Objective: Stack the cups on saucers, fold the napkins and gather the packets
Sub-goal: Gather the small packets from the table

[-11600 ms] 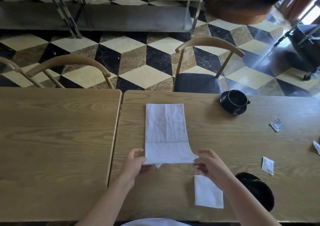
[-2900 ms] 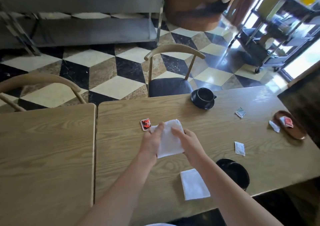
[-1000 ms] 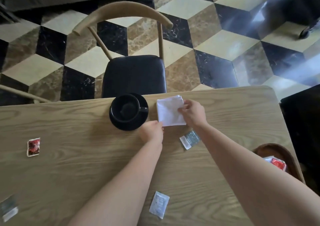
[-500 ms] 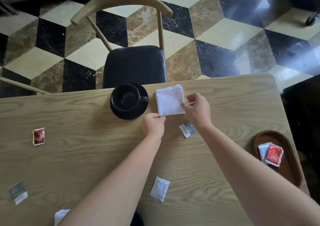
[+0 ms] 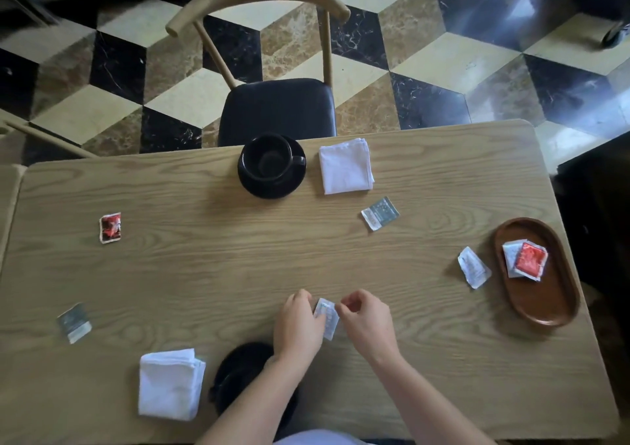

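While your left hand [image 5: 298,325] and right hand [image 5: 366,322] pinch a small white packet [image 5: 326,316] between them, it lies flat on the wood-grain bench [image 5: 218,264], near its front edge. It's thin, rectangular, crinkled paper.

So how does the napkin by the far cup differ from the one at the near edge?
The far napkin lies flat as a thin square right of the black cup; the near napkin looks thicker, its folded layers showing along the right side. The far one lies beside a fully visible cup on its saucer; the near one lies left of a dark saucer partly hidden by the left forearm. Both are white, folded and untouched.
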